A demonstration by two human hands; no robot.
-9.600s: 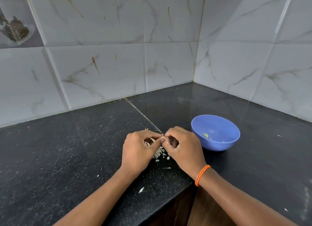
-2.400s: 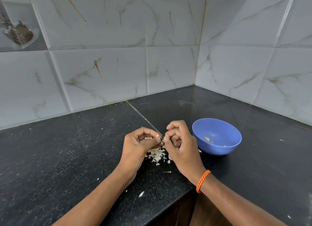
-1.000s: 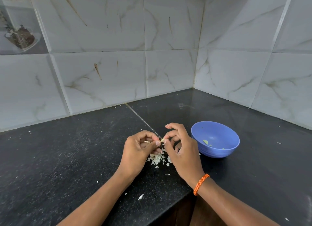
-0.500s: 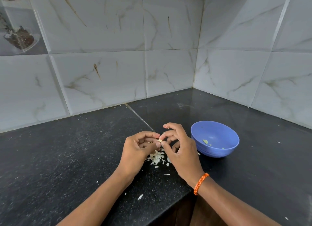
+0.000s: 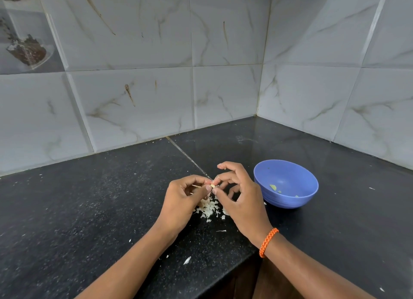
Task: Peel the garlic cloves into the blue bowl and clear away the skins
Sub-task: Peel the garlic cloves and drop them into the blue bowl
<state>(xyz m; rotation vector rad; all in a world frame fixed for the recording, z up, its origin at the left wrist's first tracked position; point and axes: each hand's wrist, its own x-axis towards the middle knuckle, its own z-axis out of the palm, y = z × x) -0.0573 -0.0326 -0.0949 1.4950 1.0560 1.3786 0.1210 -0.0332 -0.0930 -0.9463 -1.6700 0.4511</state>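
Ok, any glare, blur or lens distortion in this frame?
Head view: wide-angle lens bows the wall tiles outward; soft glare on the black countertop near the corner; hands, blue bowl and garlic skins look sharp; lighting is even, with faint shadows.

Grey-white marbled wall tiles (image 5: 134,97) meet in a corner at the right; a picture tile (image 5: 24,44) sits top left; the black speckled counter (image 5: 78,209) shows a seam (image 5: 185,155); dark wood cabinet (image 5: 245,283) below.
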